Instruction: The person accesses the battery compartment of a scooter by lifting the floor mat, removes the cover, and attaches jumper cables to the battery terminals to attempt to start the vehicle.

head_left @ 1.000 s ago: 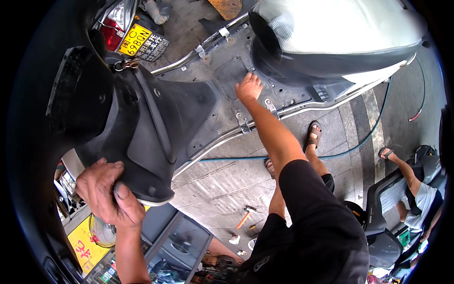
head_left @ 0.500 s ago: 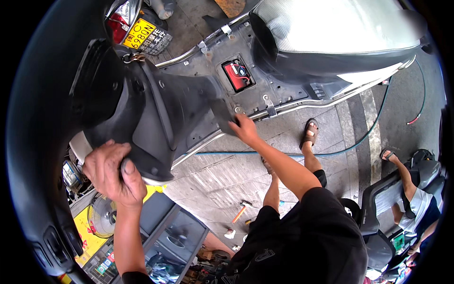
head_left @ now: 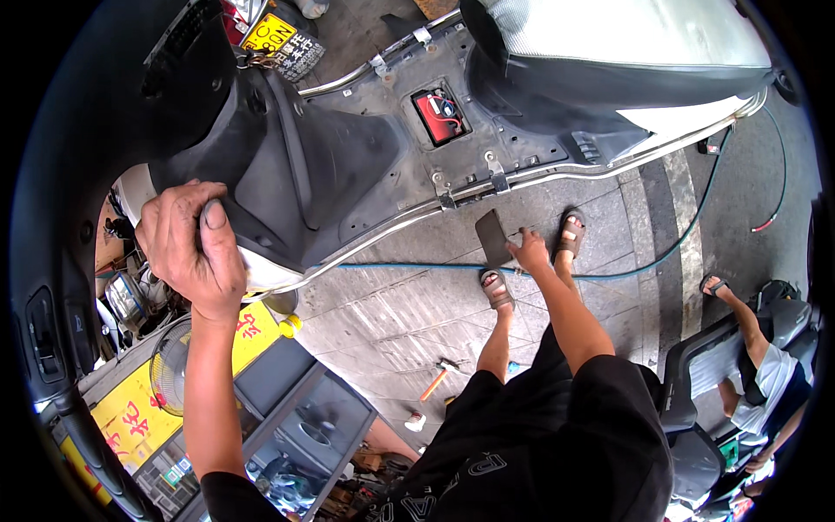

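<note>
My left hand (head_left: pixel 193 252) has its fingers wrapped over the edge of the scooter's black front panel (head_left: pixel 270 165). Below the footboard (head_left: pixel 383 104), my right hand (head_left: pixel 531 248) grips a flat, dark rectangular cover (head_left: pixel 490 237) by one edge, over the pavement. The bare footboard has metal brackets (head_left: pixel 492 174) and an open square compartment, where a red battery (head_left: pixel 435 122) with wires shows. Keys (head_left: pixel 261 58) hang near the top of the front panel.
The white-sided seat section (head_left: pixel 617 35) is at top right. A hose (head_left: pixel 644 265) crosses the pavement near my sandalled feet (head_left: pixel 497 289). A hammer (head_left: pixel 435 379) lies below. A fan (head_left: pixel 170 365) and glass case (head_left: pixel 309 418) stand lower left. Another person (head_left: pixel 761 374) sits on a scooter at right.
My right hand has lifted the cover off the footboard, exposing the battery, and moved it down and right over the pavement. My left hand still holds the panel edge.
</note>
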### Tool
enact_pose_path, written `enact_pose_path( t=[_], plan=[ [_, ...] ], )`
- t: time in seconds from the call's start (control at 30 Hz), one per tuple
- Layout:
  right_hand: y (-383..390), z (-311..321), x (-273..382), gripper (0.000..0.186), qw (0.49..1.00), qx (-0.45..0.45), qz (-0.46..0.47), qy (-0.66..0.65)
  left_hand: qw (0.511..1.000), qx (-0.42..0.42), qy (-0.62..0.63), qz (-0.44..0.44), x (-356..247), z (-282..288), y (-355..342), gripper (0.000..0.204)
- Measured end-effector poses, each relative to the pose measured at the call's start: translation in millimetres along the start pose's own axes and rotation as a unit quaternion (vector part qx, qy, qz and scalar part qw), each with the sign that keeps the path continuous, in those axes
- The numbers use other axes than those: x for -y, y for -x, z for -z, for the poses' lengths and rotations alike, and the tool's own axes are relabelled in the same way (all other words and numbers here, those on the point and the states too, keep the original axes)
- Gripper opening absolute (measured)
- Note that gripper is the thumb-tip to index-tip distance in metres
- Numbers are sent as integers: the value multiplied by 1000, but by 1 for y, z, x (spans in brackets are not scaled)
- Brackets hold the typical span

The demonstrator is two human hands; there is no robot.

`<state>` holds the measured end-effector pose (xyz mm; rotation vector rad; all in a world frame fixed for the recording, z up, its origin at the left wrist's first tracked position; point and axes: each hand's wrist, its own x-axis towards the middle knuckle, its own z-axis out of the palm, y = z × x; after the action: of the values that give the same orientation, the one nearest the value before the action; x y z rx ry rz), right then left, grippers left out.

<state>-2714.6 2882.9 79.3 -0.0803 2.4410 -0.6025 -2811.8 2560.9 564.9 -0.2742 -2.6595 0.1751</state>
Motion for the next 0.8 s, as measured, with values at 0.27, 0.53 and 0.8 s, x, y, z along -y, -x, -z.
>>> enact_pose_path(
  t=[0.27, 0.53, 0.8],
  plan=[
    [5, 28, -91, 33, 941, 60, -128, -308, 999, 42, 8, 10, -4, 7, -7, 28],
    [-9, 138, -116, 24, 949, 106, -108, -277, 998, 48, 3, 43, -4, 6, -7, 21],
    [-10, 212, -54, 24, 957, 77, -89, -264, 998, 5, 28, 55, -2, 7, -1, 11]
  ],
)
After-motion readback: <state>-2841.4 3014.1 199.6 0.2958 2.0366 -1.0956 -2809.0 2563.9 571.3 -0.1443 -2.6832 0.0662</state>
